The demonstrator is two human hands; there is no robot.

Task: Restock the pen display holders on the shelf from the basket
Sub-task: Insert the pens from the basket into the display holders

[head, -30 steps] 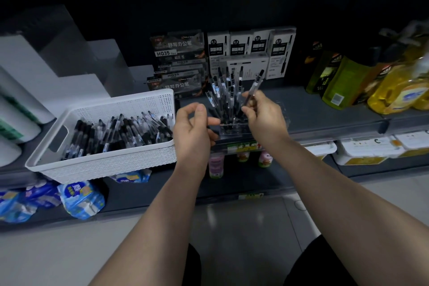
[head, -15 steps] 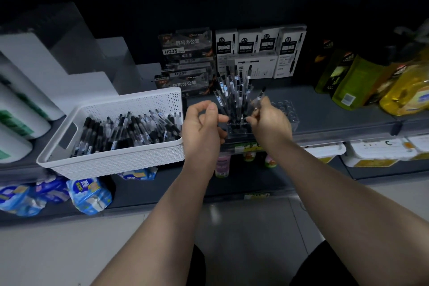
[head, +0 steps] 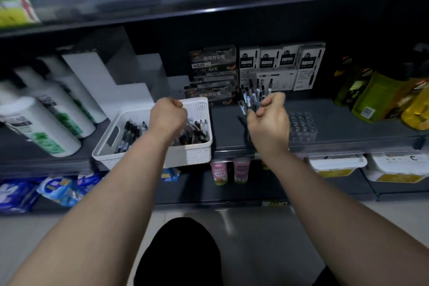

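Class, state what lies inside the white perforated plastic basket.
Loose black-and-clear pens lie inside the white perforated basket. The left hand and forearm cover its middle, hiding whatever lies there.

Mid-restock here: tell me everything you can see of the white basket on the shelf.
The white rectangular plastic basket has perforated walls, a smooth rim and a handle slot in its left end. It sits upright on the dark grey shelf, beside white bottles. Black and clear pens lie loosely inside. The left hand is curled over its middle; whether it touches the pens is hidden.
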